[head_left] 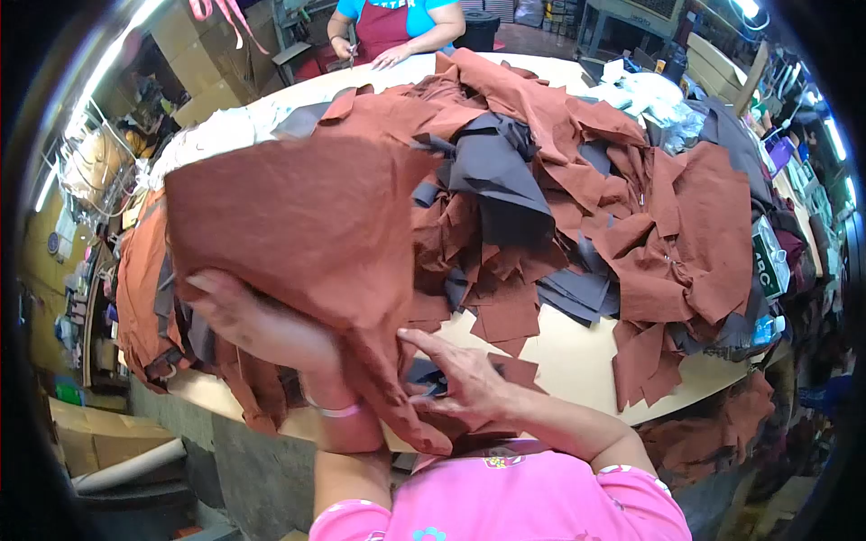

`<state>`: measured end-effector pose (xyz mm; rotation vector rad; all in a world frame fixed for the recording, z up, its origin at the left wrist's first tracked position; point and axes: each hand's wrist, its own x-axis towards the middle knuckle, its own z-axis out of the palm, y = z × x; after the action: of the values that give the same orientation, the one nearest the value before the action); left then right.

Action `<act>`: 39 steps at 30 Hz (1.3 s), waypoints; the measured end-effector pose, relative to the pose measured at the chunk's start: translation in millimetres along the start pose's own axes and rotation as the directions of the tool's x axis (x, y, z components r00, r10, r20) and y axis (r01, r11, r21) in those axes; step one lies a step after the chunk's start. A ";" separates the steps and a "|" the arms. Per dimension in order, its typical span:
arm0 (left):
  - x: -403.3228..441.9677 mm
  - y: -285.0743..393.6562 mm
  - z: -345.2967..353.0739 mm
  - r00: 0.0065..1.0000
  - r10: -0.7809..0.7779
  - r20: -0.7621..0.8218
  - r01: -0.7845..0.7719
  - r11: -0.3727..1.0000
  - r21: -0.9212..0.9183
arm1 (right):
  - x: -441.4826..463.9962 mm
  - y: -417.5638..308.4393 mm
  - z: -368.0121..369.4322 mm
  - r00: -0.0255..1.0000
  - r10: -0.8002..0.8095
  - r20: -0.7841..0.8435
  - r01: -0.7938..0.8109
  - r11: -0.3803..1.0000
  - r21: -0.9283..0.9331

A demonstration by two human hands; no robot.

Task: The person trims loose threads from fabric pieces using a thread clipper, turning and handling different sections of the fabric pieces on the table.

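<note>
A large reddish-brown cloth piece [289,216] is raised in front of me, spread out on the left. My left hand [248,316], smeared by motion, is at its lower left edge and holds it up; some fingers are hidden by the cloth. A narrow folded part of the cloth hangs down between my forearms. My right hand [469,379] is beside that hanging part, with the index finger and thumb stretched apart and the fingertips at the cloth. Dark pieces lie behind that hand, too small to make out.
Heaped reddish-brown cloth pieces [686,243] and dark grey cloth [496,180] cover much of the pale table [577,361]. Across it, a person in a red apron [388,27] holds scissors [353,50]. Orange-brown cloth [142,288] hangs at the left; a plastic bottle [767,330] is at the right.
</note>
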<state>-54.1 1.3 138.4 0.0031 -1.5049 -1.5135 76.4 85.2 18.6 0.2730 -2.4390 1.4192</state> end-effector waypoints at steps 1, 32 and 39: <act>-11.5 5.0 6.7 0.993 -0.115 -0.034 0.110 0.984 -0.141 | -0.7 7.9 8.9 0.997 -0.045 -0.065 0.050 0.996 0.074; -55.4 -109.8 -12.4 -0.146 -0.325 0.934 0.947 0.229 0.227 | 4.0 40.5 -21.9 0.950 -0.046 -0.308 -0.086 0.912 -0.401; -50.2 -113.3 -19.7 -0.176 -0.224 0.958 0.978 0.074 0.197 | -2.8 56.1 32.6 0.932 0.218 -0.290 -0.242 0.969 -0.050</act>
<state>-83.2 -9.6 16.8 -0.6227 -1.5032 -3.6557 56.1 84.5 -43.0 -0.2307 -2.3407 1.3329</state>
